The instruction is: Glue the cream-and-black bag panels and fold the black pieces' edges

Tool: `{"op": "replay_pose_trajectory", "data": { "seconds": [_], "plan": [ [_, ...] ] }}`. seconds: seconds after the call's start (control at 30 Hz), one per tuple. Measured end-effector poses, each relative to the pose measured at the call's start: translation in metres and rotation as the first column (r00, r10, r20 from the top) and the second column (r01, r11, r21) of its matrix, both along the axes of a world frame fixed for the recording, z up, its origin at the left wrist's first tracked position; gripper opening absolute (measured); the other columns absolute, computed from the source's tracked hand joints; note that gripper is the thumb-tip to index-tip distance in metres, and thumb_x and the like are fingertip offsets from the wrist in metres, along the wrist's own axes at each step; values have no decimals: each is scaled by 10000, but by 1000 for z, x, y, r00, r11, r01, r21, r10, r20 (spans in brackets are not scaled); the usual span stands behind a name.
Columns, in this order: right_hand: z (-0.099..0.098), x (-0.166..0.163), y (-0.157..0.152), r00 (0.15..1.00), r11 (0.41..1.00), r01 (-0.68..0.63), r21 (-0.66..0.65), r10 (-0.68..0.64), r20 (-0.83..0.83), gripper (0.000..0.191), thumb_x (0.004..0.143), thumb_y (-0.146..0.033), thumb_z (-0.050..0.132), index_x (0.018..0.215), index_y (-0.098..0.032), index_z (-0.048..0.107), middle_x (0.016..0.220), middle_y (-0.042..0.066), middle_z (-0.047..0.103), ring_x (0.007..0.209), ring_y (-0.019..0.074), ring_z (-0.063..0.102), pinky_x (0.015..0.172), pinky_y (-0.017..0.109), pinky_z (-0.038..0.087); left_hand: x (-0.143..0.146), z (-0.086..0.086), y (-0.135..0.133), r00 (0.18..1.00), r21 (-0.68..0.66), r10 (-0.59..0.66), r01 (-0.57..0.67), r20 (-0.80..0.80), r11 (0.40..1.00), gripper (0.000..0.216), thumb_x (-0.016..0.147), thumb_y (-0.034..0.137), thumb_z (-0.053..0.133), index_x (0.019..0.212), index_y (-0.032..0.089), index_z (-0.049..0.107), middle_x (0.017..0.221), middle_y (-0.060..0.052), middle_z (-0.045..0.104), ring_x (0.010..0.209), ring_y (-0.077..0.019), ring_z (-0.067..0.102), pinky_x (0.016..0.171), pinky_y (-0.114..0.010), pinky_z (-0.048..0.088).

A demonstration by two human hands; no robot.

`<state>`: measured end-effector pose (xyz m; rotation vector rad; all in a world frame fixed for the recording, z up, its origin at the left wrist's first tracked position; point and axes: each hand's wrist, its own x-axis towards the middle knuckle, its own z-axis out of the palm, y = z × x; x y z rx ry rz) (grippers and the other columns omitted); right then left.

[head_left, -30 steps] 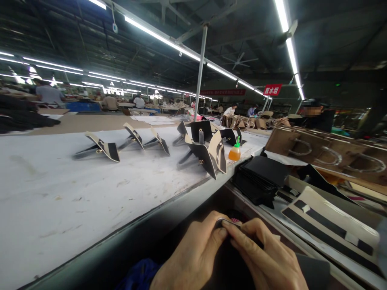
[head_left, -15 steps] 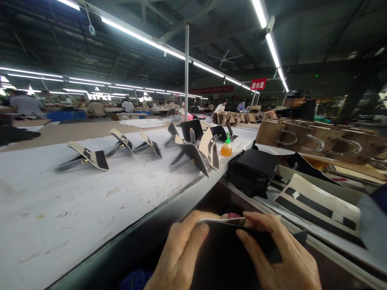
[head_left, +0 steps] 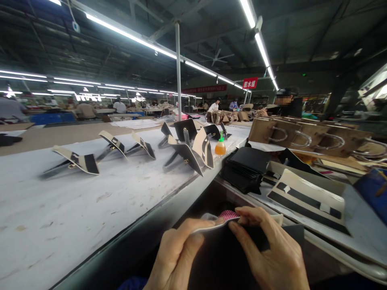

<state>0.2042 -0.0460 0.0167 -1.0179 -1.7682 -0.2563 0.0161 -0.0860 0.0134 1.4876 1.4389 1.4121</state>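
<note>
Panel (head_left: 222, 257), black on the near face with a pale rim along the top, held up at the bottom middle of the view, lower part running out of frame. Clamped at the rim by both hands: left hand (head_left: 175, 253) with thumb laid on the black face and fingers behind; right hand (head_left: 270, 249) likewise, thumb tip just under the rim, forefinger over it. Rim slightly bowed between the two grips, not straight.

To handle it well, as a judgement: pinch evenly on both sides, keep the grips near each other, and press in short stretches rather than all at once. Go gently at the bow, for fear of a crease under a hard squeeze. Keep nails off the black face, probably easy to mark. Hold both ends level to avoid a twist.

Relative to the hands: directly between them and touching both, far-side fingertips partly hidden. Nearer the camera than the table (head_left: 127, 201), with flaps (head_left: 185, 153) and bottle (head_left: 220, 149) well beyond. Off to the right, apart from the right hand, black stack (head_left: 246, 161) and pale piece (head_left: 308, 201). Just behind the rim, checked cloth (head_left: 229, 214).
</note>
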Motion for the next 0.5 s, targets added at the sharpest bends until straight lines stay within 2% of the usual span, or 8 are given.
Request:
{"op": "replay_pose_trajectory", "data": {
  "seconds": [0.1,0.23,0.5],
  "plan": [
    [-4,4,4,999,999,37,-12,-37,-5,134,982,-355,620,1075,-263,593,834,-46,680,715,102,680,708,174,531,-3,1,4,999,17,-43,43,28,999,352,952,579,520,1044,375,792,1000,16,797,988,-219,726,967,-289,561],
    [-6,14,6,997,998,60,-23,-61,-40,120,973,-377,634,1031,-273,617,844,-48,695,722,104,687,714,165,540,-8,2,7,993,68,-39,32,109,997,364,962,568,524,1037,335,793,1115,20,800,1079,-232,704,1069,-333,510],
    [-3,18,6,994,998,27,-65,-34,-108,64,958,-344,657,996,-293,650,838,-69,684,717,88,672,706,149,531,-11,-3,-1,998,214,8,-21,61,977,329,967,499,568,1015,272,802,1092,-7,817,1005,-232,750,1012,-316,566]
  ]
}}
